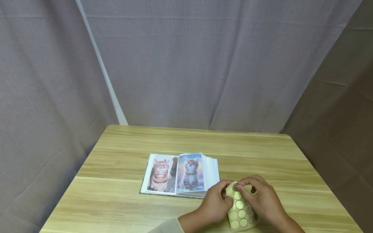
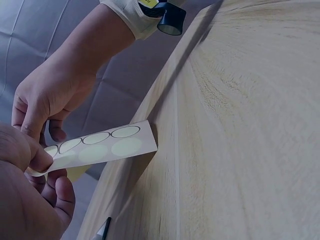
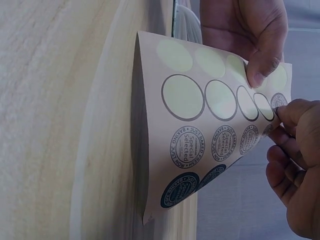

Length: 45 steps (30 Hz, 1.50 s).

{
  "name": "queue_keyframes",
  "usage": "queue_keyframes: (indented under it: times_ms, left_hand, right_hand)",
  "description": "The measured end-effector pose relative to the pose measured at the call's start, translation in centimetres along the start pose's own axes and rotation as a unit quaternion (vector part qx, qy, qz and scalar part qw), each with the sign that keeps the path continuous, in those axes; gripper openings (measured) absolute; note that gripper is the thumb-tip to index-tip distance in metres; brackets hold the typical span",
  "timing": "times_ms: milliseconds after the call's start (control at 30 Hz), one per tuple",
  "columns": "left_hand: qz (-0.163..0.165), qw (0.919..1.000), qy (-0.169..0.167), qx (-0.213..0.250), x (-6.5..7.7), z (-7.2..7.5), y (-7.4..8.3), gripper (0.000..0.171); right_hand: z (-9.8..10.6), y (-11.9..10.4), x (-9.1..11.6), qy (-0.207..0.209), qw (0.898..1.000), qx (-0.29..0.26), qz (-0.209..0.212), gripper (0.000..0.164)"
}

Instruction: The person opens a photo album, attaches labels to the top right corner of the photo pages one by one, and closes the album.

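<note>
Over the table's front right, my left hand (image 1: pixel 215 203) grips one side of a kraft sticker sheet (image 3: pixel 155 110), thumb on its front. The sheet is bent and carries rows of circles: pale yellow ones, brown-printed ones and black-printed ones (image 3: pixel 180 190). At its top corner, my right hand (image 1: pixel 265 200) pinches a brown-printed round sticker (image 3: pixel 279 101) with thumb and finger. How far that sticker is lifted is hidden by the fingers. In the left wrist view, the sheet (image 2: pixel 150 137) sticks out past both hands, its end above the table edge.
Left of my hands an open photo album (image 1: pixel 147 168) lies on the wooden table (image 1: pixel 116 207). Its pages show a ginger cat photo (image 1: pixel 160 178) and a kitten photo (image 1: pixel 190 176). A round sticker (image 1: pixel 175 159) sits near the left page's top. Grey curtains (image 1: pixel 175 64) surround the table.
</note>
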<state>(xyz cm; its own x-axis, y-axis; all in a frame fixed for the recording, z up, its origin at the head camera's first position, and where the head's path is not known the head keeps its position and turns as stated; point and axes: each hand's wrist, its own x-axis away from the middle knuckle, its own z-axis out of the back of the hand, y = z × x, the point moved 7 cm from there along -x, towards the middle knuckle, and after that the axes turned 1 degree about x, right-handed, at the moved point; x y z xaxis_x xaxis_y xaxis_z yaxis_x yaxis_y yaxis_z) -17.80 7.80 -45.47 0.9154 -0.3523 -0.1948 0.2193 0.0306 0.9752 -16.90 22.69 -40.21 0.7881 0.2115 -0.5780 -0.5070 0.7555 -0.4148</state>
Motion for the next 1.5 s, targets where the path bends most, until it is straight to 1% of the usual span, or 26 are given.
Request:
queue_keyframes:
  times_ms: [267,333,467,533,667,900,1133,1367,1500]
  left_hand:
    - [-0.005,1.0000,0.002,-0.001,-0.03,-0.05,0.05,0.046]
    - [-0.006,1.0000,0.002,-0.006,-0.04,-0.06,0.07,0.047]
    - [-0.005,0.9999,0.000,-0.010,-0.02,-0.09,0.15,0.047]
    - [-0.005,0.9999,-0.002,-0.011,-0.01,-0.10,0.17,0.047]
    - [-0.005,0.9999,-0.003,-0.012,0.00,-0.10,0.20,0.047]
    - [-0.002,1.0000,-0.001,-0.006,-0.02,-0.19,0.26,0.046]
    - [-0.004,1.0000,0.000,-0.009,0.01,-0.28,0.22,0.046]
    - [0.003,1.0000,0.002,-0.005,0.00,-0.27,0.10,0.044]
    - [0.005,0.9999,0.004,0.010,-0.03,-0.24,0.11,0.043]
  right_hand:
    - [0.04,-0.06,0.03,-0.001,1.000,-0.013,0.007,0.033]
    - [0.04,-0.03,0.07,-0.001,1.000,-0.011,0.001,0.033]
    - [0.16,0.18,0.15,0.002,1.000,-0.001,-0.025,0.030]
    - [0.22,0.23,0.13,0.004,1.000,0.002,-0.030,0.029]
    - [0.33,0.14,0.03,0.011,1.000,-0.002,-0.014,0.027]
    - [0.52,-0.23,-0.01,0.033,0.999,-0.015,0.015,0.031]
    - [0.34,-0.12,0.20,0.024,1.000,-0.009,0.008,0.030]
    - [0.17,-0.23,0.26,0.028,0.999,-0.001,0.016,0.034]
    - [0.03,-0.16,0.36,0.014,1.000,0.000,0.002,0.037]
